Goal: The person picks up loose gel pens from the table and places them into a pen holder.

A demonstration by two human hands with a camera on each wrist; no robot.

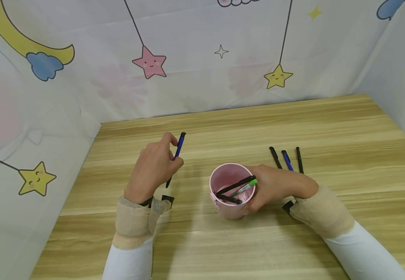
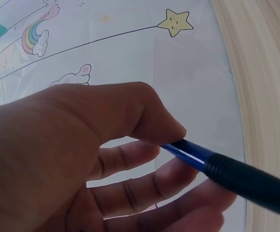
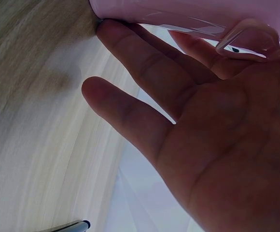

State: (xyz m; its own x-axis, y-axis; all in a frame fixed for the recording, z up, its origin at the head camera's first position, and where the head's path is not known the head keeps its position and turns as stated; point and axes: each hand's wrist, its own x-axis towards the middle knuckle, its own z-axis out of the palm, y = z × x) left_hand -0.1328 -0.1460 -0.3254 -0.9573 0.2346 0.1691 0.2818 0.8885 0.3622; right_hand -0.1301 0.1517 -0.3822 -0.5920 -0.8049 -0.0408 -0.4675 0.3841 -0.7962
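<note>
Wood-grain table (image 1: 356, 163), bearing a pink bucket (image 1: 230, 211) held by my right hand (image 1: 274, 183) and three pens (image 1: 286, 158) just beyond that hand.

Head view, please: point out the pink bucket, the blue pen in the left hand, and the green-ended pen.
Pink bucket (image 1: 232, 212): head view, front outer wall.
Held blue pen (image 1: 179, 147): head view, upper blue barrel.
Green-ended pen (image 1: 244, 189): head view, pale label near the green end.
</note>
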